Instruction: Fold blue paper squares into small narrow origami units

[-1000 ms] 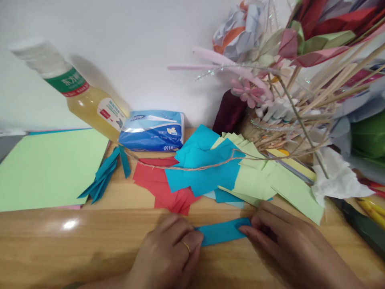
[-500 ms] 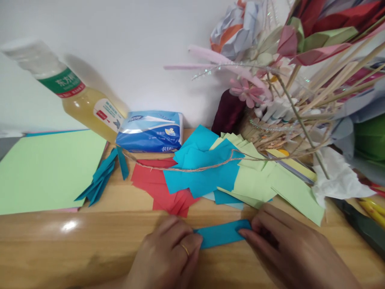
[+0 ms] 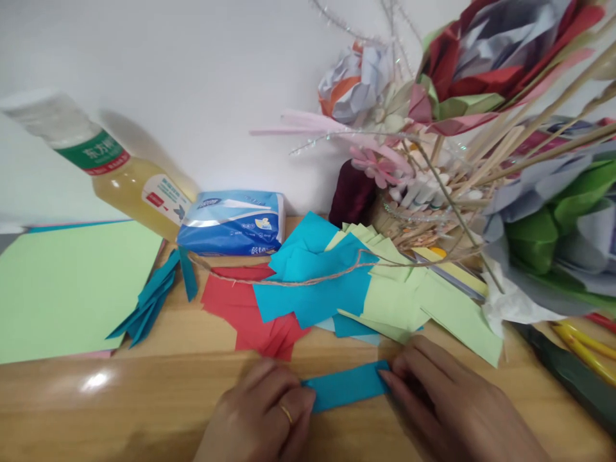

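The person's left hand (image 3: 262,410) wears a thin, gold-coloured ring (image 3: 287,412), a narrow, plain-looking band with a slight shine, around one finger; which finger is hard to tell. The person's right hand (image 3: 443,398) is bare, with slender fingers and rounded knuckles. Blur softens the fingernails, and the lower frame edge cuts off both forearms, leaving any sleeves out of view.

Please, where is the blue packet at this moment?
In the head view, the blue packet lies left of centre, just right of the yellow bottle and behind the red paper pieces.
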`<state>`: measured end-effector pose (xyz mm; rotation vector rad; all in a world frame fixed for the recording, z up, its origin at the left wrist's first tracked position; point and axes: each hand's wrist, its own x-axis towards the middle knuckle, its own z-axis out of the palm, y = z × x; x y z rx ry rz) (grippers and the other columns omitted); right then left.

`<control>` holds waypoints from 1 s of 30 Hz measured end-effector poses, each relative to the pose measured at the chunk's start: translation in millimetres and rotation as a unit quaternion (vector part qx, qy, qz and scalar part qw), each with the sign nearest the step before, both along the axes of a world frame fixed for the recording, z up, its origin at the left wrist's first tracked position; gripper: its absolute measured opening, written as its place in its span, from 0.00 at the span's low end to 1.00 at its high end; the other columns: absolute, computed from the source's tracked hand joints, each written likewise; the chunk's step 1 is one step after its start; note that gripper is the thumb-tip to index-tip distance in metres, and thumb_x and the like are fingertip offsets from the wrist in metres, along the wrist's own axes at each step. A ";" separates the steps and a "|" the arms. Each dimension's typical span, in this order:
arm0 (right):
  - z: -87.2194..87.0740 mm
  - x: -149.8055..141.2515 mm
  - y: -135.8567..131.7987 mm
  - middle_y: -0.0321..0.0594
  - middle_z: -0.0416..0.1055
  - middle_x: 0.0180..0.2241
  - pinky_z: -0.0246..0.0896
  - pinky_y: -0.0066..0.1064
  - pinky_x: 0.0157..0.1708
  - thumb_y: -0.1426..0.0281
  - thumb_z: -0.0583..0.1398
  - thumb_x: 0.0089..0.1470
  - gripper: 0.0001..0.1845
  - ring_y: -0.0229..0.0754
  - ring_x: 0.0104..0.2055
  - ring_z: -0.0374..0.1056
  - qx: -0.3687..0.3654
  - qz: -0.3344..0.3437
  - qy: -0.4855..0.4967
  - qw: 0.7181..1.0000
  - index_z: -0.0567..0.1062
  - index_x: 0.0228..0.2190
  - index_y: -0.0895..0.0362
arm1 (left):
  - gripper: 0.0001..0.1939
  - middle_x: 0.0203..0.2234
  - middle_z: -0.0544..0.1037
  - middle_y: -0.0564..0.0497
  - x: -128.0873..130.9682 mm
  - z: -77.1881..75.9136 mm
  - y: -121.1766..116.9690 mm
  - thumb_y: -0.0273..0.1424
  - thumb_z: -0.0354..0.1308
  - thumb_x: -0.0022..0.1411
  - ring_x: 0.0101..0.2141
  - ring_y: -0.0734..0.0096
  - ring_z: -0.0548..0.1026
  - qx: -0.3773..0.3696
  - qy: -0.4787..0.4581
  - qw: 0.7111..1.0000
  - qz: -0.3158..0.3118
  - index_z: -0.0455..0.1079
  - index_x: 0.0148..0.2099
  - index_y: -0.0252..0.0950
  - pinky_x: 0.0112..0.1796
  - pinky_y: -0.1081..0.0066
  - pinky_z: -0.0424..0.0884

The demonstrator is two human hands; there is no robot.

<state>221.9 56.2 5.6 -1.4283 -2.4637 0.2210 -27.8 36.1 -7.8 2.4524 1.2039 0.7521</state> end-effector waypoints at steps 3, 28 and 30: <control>-0.6 -1.1 0.0 0.35 0.66 0.24 0.60 0.27 0.20 0.66 0.47 0.61 0.13 0.37 0.24 0.67 0.009 -0.003 0.003 1.000 0.64 0.25 0.52 | 0.08 0.25 0.73 0.52 -0.4 0.2 0.3 0.22 0.51 0.61 0.27 0.69 0.70 -0.006 0.000 1.000 0.003 0.70 0.38 0.37 0.25 0.73 0.71; -0.1 -5.8 3.8 0.37 0.65 0.23 0.61 0.27 0.19 0.67 0.45 0.63 0.17 0.37 0.22 0.67 0.057 0.013 0.030 0.998 0.65 0.25 0.54 | 0.08 0.24 0.74 0.51 5.7 10.4 1.5 0.22 0.50 0.61 0.26 0.70 0.70 0.000 -0.031 0.999 0.020 0.70 0.36 0.36 0.26 0.75 0.69; 0.0 -5.4 4.1 0.38 0.65 0.23 0.61 0.27 0.19 0.67 0.45 0.63 0.16 0.38 0.23 0.67 0.061 0.012 0.027 0.998 0.65 0.25 0.54 | 0.08 0.24 0.74 0.51 5.3 10.9 1.9 0.22 0.50 0.61 0.26 0.70 0.70 -0.003 -0.027 0.999 0.019 0.70 0.36 0.36 0.25 0.75 0.69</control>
